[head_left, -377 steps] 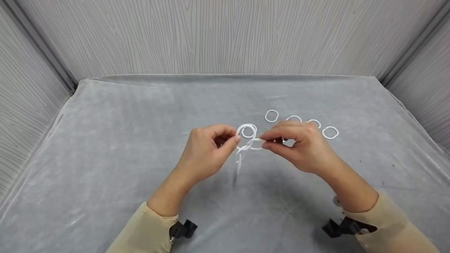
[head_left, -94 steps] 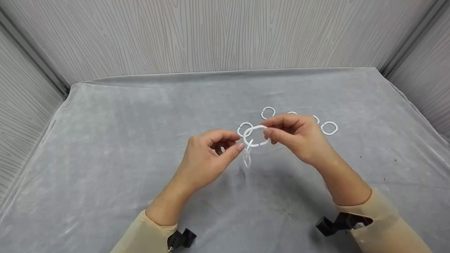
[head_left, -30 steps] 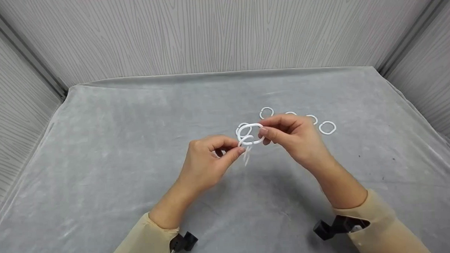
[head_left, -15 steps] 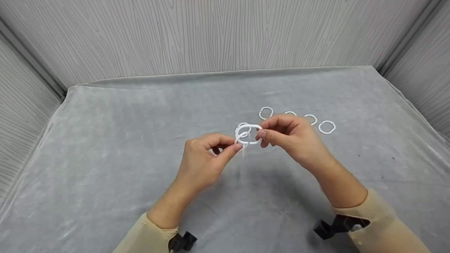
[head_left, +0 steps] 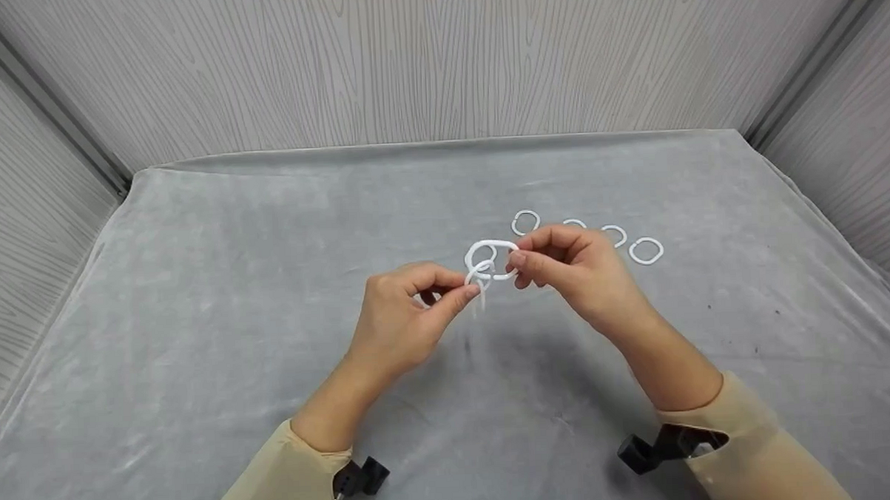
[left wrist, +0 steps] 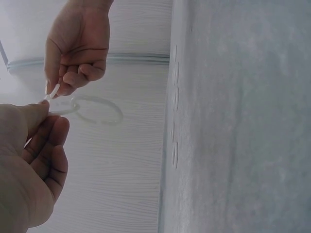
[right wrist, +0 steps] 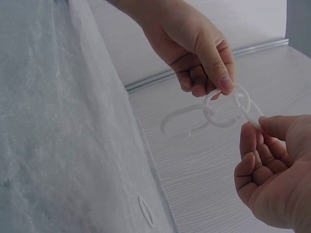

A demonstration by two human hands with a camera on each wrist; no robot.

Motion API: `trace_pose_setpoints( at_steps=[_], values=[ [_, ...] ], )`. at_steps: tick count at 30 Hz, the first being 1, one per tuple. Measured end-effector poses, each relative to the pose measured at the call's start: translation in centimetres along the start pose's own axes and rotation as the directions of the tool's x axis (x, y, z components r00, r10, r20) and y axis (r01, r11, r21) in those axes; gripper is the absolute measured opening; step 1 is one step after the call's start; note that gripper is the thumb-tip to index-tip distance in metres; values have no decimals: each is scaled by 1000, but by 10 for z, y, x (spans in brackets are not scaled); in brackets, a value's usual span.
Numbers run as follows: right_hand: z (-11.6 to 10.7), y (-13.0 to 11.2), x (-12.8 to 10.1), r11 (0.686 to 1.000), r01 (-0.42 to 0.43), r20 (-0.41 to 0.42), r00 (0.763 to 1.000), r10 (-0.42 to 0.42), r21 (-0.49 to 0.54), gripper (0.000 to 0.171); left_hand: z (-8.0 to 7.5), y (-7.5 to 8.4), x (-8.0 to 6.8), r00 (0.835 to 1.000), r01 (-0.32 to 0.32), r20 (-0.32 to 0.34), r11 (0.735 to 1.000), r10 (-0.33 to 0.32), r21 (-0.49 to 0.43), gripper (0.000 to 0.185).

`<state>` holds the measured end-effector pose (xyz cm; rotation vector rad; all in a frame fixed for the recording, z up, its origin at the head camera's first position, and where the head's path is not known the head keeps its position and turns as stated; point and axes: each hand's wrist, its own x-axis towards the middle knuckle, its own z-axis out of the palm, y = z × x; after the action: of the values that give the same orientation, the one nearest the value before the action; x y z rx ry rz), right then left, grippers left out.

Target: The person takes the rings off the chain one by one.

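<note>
In the head view my left hand (head_left: 403,318) pinches a white plastic ring (head_left: 469,276) between thumb and fingertips. My right hand (head_left: 594,274) pinches another white split ring (head_left: 498,242) by its right side, its small gap facing down. These two rings loop through each other, as the right wrist view shows. Linked to the left hand's ring (right wrist: 208,118), a third ring (right wrist: 163,124) dangles in the air. All three make a short chain held above the cloth. The fingers hide part of each pinched ring.
Several loose white rings lie on the grey cloth (head_left: 268,286) behind my hands, one ring (head_left: 663,250) at the far right and another ring (head_left: 537,227) further back. My right hand partly covers some. Wood-patterned panels (head_left: 438,65) enclose the back and sides.
Over the last second both hands have drifted slightly left, and the right ring has risen a little. About three seconds ago the right ring was held more apart, with the chain hanging lower.
</note>
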<state>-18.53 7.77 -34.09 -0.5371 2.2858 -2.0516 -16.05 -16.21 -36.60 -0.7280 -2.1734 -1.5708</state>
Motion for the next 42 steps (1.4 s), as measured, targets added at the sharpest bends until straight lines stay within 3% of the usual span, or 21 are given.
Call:
trace_pose_setpoints(
  at_steps=[31,42],
  values=[
    [1,3,1,1000,-14,-26,1000,15,24,8,1,-1,-2,1000,-5,-8,1000,5,0,7],
    [1,3,1,1000,-22,-34,999,23,21,3,1,-3,-1,999,-35,-9,999,35,6,7]
  ],
)
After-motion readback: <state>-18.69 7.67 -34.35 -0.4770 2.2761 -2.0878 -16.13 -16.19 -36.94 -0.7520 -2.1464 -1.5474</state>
